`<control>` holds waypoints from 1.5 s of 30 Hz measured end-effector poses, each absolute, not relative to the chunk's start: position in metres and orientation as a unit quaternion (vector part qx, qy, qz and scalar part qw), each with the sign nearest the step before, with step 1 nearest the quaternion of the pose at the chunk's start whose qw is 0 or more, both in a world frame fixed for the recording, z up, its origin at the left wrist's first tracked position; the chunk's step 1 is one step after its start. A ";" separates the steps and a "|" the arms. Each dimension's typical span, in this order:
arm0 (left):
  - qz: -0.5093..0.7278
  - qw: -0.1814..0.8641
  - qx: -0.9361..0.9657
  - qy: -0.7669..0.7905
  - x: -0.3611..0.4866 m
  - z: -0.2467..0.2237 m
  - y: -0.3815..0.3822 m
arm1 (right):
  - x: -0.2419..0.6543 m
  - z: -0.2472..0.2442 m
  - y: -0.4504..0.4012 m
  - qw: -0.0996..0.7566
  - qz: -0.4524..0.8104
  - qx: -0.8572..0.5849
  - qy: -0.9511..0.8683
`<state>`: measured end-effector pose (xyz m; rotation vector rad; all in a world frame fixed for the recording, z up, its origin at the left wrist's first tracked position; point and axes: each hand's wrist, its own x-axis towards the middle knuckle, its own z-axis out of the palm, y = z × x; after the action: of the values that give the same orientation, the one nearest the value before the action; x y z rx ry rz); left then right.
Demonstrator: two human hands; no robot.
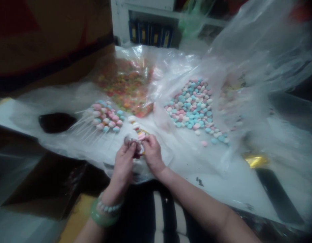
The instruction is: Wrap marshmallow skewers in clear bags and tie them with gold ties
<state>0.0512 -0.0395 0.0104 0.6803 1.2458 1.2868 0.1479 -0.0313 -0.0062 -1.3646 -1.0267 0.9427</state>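
Left hand [123,165] and right hand [152,154] pinching a small round candy [129,141] tight between them, with a short line of pink and white candies [136,127] just past it, its long side pointing straight ahead, closer to the right hand.

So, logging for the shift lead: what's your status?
Left hand, right hand pinching small candy. Candy sticks beside on plastic. Bag hanging over loose candies.
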 end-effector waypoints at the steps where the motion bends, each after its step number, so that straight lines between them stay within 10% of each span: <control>1: 0.550 0.577 0.285 0.533 0.051 0.010 -0.039 | 0.148 -0.006 -0.030 0.561 0.402 -0.577 -0.436; 25: 0.555 0.687 -0.075 0.463 -0.006 0.027 -0.016 | 0.187 0.007 -0.085 0.505 0.454 -0.511 -0.527; 45: 0.606 0.624 0.198 0.452 -0.009 0.013 -0.021 | 0.193 -0.003 -0.089 0.460 0.253 -0.490 -0.696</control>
<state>-0.0087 -0.0212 0.0135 0.4554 1.0380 1.3904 0.1933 -0.0893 -0.0032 -1.2052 -1.7141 0.6238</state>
